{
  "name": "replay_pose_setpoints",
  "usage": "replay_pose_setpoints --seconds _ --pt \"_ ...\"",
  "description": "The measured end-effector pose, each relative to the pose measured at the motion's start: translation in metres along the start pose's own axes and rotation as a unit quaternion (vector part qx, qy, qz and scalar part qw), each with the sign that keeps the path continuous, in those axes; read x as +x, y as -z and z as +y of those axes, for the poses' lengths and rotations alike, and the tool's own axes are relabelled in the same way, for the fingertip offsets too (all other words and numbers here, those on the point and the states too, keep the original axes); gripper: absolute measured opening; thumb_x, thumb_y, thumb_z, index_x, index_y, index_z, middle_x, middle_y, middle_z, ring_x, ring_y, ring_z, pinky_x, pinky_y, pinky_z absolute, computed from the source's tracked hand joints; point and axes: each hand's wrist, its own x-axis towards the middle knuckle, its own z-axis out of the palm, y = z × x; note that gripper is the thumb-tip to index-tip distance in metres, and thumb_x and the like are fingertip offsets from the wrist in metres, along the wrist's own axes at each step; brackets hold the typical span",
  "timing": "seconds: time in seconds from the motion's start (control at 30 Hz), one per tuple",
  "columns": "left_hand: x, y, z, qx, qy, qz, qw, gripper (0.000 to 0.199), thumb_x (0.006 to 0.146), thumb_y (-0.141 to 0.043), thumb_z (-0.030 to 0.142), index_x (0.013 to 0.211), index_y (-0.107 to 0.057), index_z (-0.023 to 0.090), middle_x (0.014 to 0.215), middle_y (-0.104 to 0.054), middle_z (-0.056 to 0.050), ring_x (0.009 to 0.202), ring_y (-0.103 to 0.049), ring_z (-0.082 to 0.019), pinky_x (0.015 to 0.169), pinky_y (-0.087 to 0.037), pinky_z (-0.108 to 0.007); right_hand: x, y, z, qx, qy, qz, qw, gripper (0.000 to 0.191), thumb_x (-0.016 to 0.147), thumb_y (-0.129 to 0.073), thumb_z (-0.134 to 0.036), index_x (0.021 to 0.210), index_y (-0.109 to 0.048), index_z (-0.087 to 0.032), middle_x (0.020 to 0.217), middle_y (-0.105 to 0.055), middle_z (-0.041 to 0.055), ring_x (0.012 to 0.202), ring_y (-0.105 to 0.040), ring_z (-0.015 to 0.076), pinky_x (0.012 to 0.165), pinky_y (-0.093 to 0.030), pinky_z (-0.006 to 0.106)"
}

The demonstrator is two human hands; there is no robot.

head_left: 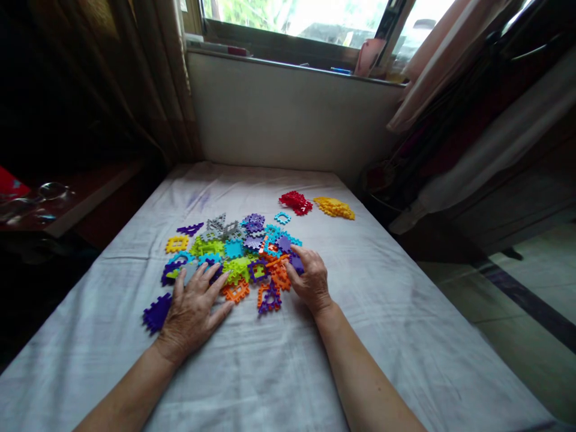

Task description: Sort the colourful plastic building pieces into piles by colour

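Plastic interlocking pieces with toothed edges lie in a mixed pile on the sheet, among them lime green pieces, grey pieces and orange pieces. My left hand rests on the near left side of the pile, its fingers spread over several pieces. Beside its wrist lies a dark purple piece. At the pile's right edge, my right hand has thumb and fingers closed on a purple piece. Another purple piece lies just beyond its fingertips.
Farther back on the bed sheet are a heap of red pieces and a heap of yellow pieces. A single blue frame piece lies apart. Hanging clothes flank the right side; a wall and window stand behind.
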Motion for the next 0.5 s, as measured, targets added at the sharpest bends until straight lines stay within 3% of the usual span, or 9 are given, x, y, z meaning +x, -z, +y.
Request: replay_pose_setpoints --seconds 0.13,0.33,0.43,0.5 --pt "0.001 0.003 0.001 -0.006 0.003 0.017 1.0 0.052 0.093 -0.054 0.043 0.139 -0.054 0.019 0.144 -0.057 -0.017 0.138 -0.048 -0.034 0.121 -0.018 -0.06 -0.002 -0.007 -0.001 -0.038 0.027 -0.022 0.999 0.032 0.089 -0.061 -0.023 0.12 -0.069 -0.026 0.126 -0.066 0.0096 0.115 -0.059 0.0246 0.099 -0.047 0.04" --pt "0.002 0.009 0.003 -0.023 -0.016 0.03 0.999 0.041 0.092 -0.059 0.032 0.131 -0.057 0.018 0.14 -0.061 -0.016 0.138 -0.049 -0.032 0.122 -0.021 -0.058 0.0 -0.005 -0.002 0.029 0.036 -0.015 0.999 0.018 0.091 -0.059 -0.021 0.101 -0.073 -0.025 0.117 -0.071 0.0078 0.11 -0.063 0.0223 0.098 -0.049 0.039" --pt "0.003 0.011 0.004 -0.046 -0.029 0.04 0.998 0.024 0.092 -0.06 0.024 0.115 -0.063 0.02 0.137 -0.063 -0.013 0.136 -0.051 -0.029 0.12 -0.027 -0.057 0.003 0.001 -0.003 0.106 -0.006 0.001 0.994 0.015 0.092 -0.058 -0.025 0.097 -0.072 -0.024 0.107 -0.074 0.0074 0.103 -0.067 0.0213 0.094 -0.053 0.038" --pt "0.004 0.011 0.005 -0.064 -0.041 0.038 0.996 0.016 0.091 -0.059 0.02 0.106 -0.065 0.021 0.135 -0.065 -0.01 0.134 -0.053 -0.027 0.119 -0.032 -0.054 0.004 0.004 -0.002 0.159 -0.067 -0.011 0.985 0.016 0.092 -0.057 -0.028 0.097 -0.072 -0.023 0.097 -0.076 0.0054 0.09 -0.07 0.0196 0.083 -0.056 0.034"
